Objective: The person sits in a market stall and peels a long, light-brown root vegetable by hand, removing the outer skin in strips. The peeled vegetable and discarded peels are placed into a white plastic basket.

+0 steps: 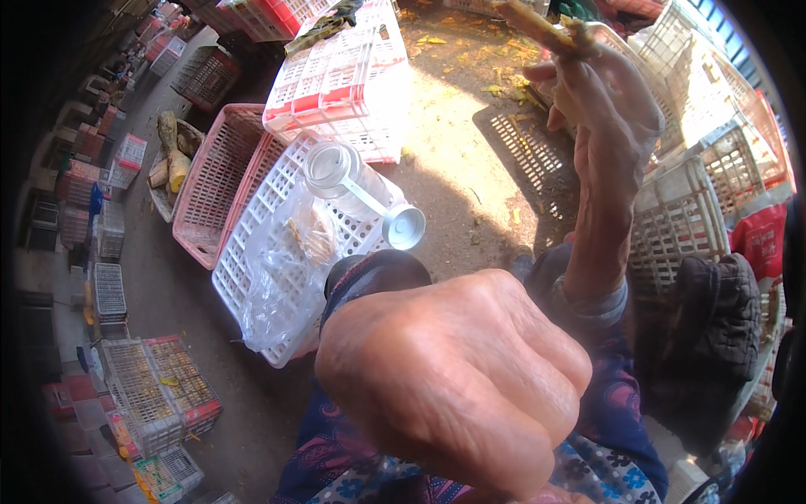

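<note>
My left hand [453,372] is raised close to the camera, its back towards me and its fingers curled. Whatever may be inside it is hidden. At the upper right, my right hand [598,107] pinches a long, rough brown piece of food [548,31]. Before me, a clear plastic bag [277,277] with pale brown food [318,236] in it lies on a white perforated crate [242,242]. Beside the bag, a clear plastic bottle [362,183] lies tilted, its white cap [404,227] hanging open on a strap.
A pink crate [217,183] stands left of the white one. Sunlit white-and-red crates [334,82] bear a dark glove [324,31]. More crates [677,220] and a dark padded garment [711,321] are at the right. A basket [157,195] holds thick cut roots [177,167].
</note>
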The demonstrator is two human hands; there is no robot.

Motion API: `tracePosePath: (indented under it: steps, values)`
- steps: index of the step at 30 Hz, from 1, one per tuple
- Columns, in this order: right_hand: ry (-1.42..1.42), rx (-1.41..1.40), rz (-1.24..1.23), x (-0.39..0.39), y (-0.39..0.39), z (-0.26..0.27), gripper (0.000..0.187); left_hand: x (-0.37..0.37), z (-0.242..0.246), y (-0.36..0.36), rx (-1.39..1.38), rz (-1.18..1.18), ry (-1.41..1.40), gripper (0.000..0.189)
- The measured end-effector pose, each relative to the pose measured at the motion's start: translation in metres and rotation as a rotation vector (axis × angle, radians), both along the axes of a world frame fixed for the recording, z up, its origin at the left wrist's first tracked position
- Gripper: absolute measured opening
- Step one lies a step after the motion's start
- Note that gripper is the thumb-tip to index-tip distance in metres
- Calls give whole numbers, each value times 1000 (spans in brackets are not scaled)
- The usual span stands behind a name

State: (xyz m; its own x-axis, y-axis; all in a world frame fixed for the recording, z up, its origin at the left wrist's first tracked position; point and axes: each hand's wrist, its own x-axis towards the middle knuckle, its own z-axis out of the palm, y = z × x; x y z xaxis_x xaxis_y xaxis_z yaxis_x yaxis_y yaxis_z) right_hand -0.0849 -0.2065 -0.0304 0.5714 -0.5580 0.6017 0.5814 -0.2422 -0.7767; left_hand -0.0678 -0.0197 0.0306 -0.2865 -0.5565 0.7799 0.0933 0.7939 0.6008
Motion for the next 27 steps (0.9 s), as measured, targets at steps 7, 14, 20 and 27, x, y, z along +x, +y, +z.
tracePosePath:
  steps: [7, 14, 20, 27]
  values:
    - [58, 26, -97, 0, 6, 0, 27, 19, -13, 1, 151, 116, 201, 12]
    - [47, 196, -70, -5, 12, 9, 25, 50, -45, -10, 597, 581, 534, 21]
    - [26, 210, -59, -4, 11, 9, 24, 64, -61, -18, 686, 738, 494, 23]
    - [-7, 202, -135, 3, 13, 8, 24, 71, -82, -27, 712, 958, 188, 23]
